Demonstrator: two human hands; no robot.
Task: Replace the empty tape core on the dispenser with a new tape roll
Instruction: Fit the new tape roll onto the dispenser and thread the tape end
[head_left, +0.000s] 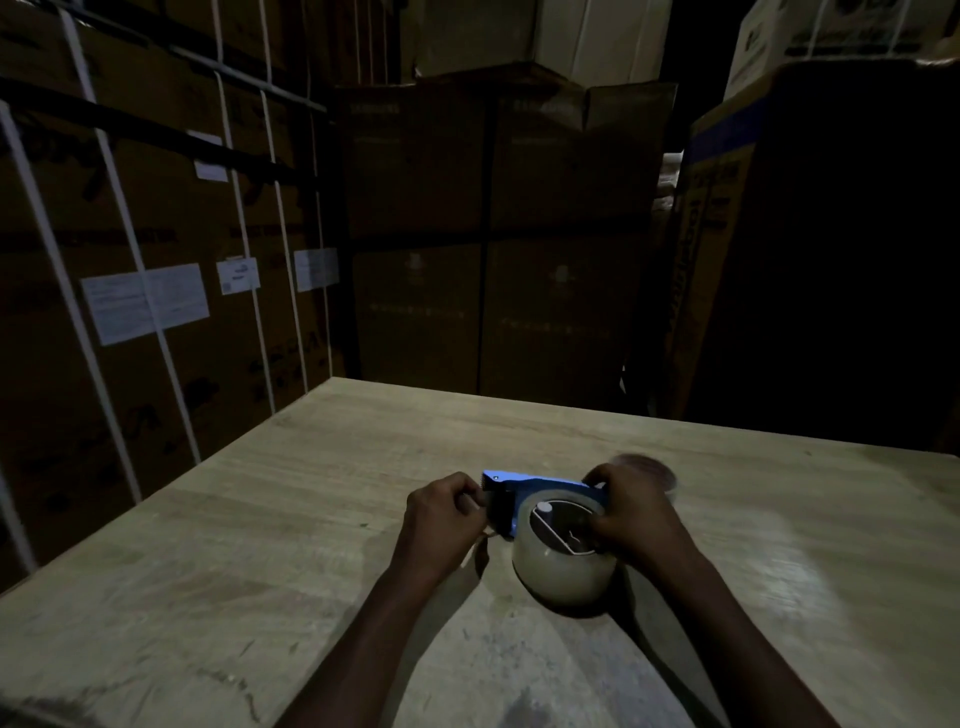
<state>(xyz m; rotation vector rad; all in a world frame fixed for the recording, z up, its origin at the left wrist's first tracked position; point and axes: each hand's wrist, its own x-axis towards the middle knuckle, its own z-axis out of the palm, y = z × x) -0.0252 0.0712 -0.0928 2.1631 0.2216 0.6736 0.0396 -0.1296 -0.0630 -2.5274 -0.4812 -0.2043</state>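
My left hand (444, 512) is curled closed at the front end of the blue tape dispenser (540, 486), thumb and fingertips pinched together right by its dark cutter end; I seem to have the loose end of the tape between them, though the light is too dim for me to be sure. My right hand (631, 512) wraps over the rear of the dispenser, fingers closed around its frame and the top edge of the tape roll (561, 571), thumb pressing at the inner rim of the roll. The roll is pale and translucent, fully wound, and sits on the dispenser's hub, with the dark hub and a small white cap showing in its centre. Its lower edge rests on the wooden table (260, 545), near the middle of the top and close in front of me. Just behind my right hand, a blurred, dark round thing (657, 470) lies on the table; I cannot tell what it is. Stacked cardboard boxes (156, 260) with white straps and paper labels stand to the left and beyond the table's far edge
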